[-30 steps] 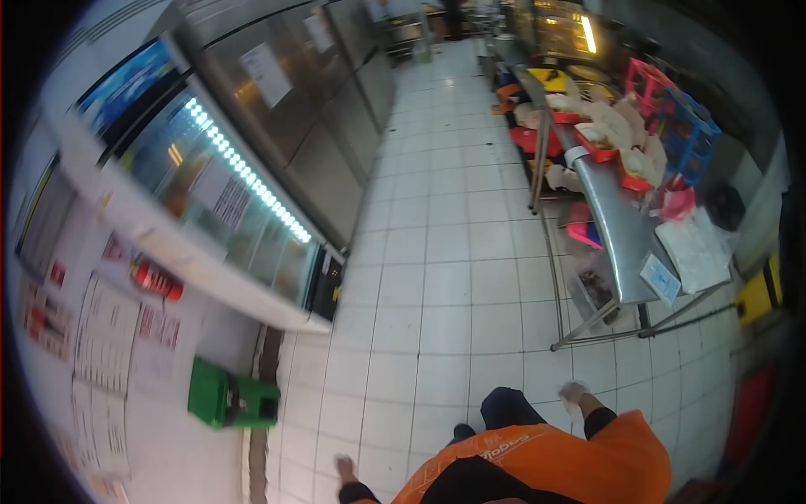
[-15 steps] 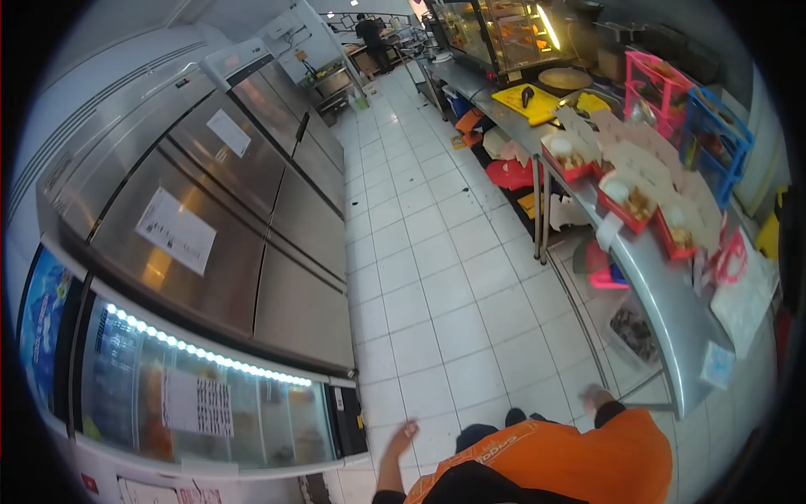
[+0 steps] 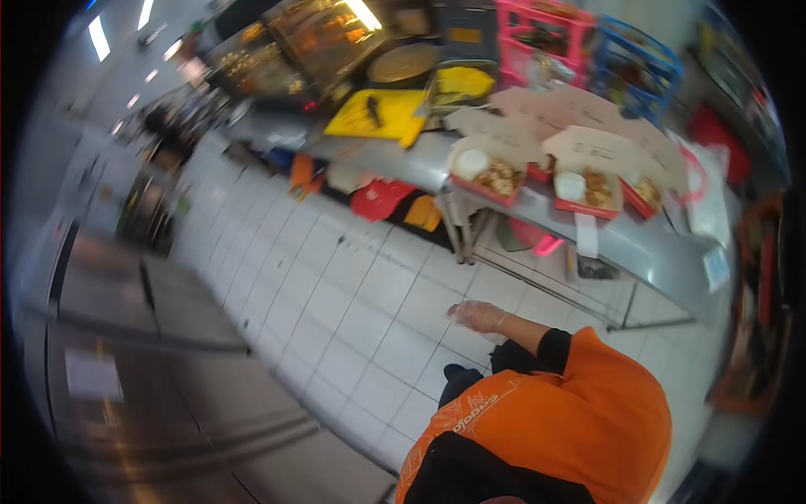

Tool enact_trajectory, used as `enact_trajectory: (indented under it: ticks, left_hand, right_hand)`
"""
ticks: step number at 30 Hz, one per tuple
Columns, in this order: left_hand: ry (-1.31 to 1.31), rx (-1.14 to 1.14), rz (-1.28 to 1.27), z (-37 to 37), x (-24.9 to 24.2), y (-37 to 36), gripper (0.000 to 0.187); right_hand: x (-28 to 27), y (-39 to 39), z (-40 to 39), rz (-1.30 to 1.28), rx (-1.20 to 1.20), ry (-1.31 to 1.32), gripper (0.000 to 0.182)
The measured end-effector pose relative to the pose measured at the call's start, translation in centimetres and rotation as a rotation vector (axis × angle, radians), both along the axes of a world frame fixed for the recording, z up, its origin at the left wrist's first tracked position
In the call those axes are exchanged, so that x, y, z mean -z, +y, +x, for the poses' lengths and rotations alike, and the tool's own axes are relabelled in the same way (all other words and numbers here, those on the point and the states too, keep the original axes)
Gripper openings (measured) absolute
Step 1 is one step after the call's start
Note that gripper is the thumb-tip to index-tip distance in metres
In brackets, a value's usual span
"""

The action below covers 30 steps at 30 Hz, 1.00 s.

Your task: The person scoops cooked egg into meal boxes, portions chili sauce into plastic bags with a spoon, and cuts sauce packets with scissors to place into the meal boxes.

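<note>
My right hand [image 3: 477,317], in a clear plastic glove, hangs over the tiled floor in front of my orange top. Its fingers point left, loosely extended, and hold nothing. The hand is apart from the steel table [image 3: 663,267]. On that table stand open red-and-white food boxes, one at the left [image 3: 497,178] and one in the middle [image 3: 594,189], each with browned food and a white round item. Another box [image 3: 645,195] is partly hidden behind them. My left hand is out of view.
A yellow board [image 3: 378,116] with a black object lies before a lit display case [image 3: 323,42]. Pink [image 3: 546,38] and blue [image 3: 640,63] baskets stand behind the boxes. Steel refrigerator doors [image 3: 159,403] are at the lower left. A bin [image 3: 594,267] sits under the table.
The view has swung right, bringing the table and boxes nearer the centre. My right hand has risen and reaches forward and left. My left hand has left the view.
</note>
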State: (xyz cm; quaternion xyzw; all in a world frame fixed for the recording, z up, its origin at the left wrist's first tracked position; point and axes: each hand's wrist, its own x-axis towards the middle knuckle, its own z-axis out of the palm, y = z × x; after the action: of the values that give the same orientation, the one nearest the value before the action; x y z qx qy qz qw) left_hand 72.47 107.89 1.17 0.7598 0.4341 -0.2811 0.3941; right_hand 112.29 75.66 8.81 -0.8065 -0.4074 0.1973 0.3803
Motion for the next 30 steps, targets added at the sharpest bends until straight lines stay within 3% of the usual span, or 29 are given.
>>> enact_trajectory:
  ticks: [2,4,6,7,8,9,11,13,15,17,20,23,25,28,30]
  left_hand:
    - [-0.031,0.075,0.043,6.3,-1.1,10.1,0.053]
    - [-0.101,0.093,0.107,15.8,-4.0,20.6,0.053]
    - [-0.288,0.025,0.131,27.6,-8.0,28.6,0.053]
    - [-0.456,-0.013,0.094,34.2,-11.5,29.2,0.053]
    - [-0.615,-0.041,0.039,39.9,-14.7,28.7,0.054]
    - [-0.893,0.022,-0.002,46.1,-20.3,23.2,0.053]
    - [-0.972,0.140,-0.114,55.5,-27.4,11.7,0.050]
    - [-0.999,0.342,-0.330,62.7,-27.3,4.3,0.046]
    - [-1.093,0.614,-0.279,68.4,-27.5,-3.0,0.048]
    - [-1.145,0.862,-0.092,72.7,-31.1,-8.9,0.051]
    - [-1.265,1.082,-0.261,78.8,-35.1,-14.3,0.053]
    - [-1.494,1.372,-0.293,84.7,-36.6,-21.4,0.056]
    - [-1.601,1.446,-0.276,86.8,-36.0,-27.3,0.050]
    - [-1.410,1.753,-0.329,89.0,-33.6,-33.2,0.039]
    - [-1.333,1.773,-0.340,89.1,-33.2,-33.8,0.032]
  right_hand:
    - [-8.2,-2.2,2.2,0.132,0.184,-0.036,0.029]
    - [-15.4,-4.2,6.3,-0.027,0.392,-0.233,0.022]
    - [-23.1,-7.9,12.1,-0.522,0.313,-0.627,0.014]
    - [-26.2,-10.0,14.6,-0.505,0.396,-0.869,0.009]
    - [-29.3,-11.9,16.4,-0.718,0.663,-0.738,0.012]
    - [-31.9,-14.9,19.0,-0.619,0.616,-0.985,0.013]
    - [-32.2,-20.3,23.1,-0.488,0.764,-1.190,0.017]
    - [-29.2,-23.5,23.6,-0.608,1.011,-1.047,0.018]
    - [-27.1,-26.1,22.5,-0.885,1.074,-0.864,0.019]
    - [-24.3,-28.8,21.6,-0.700,1.081,-0.863,0.017]
    - [-24.6,-28.6,20.8,-0.663,1.188,-0.784,0.014]
    - [-22.3,-31.0,19.9,-0.768,1.361,-0.721,0.015]
    - [-22.0,-31.6,19.2,-0.791,1.413,-0.729,0.017]
    - [-24.5,-31.2,20.5,-0.731,1.336,-0.784,0.017]
    - [-24.7,-31.5,20.5,-0.655,1.316,-0.801,0.016]
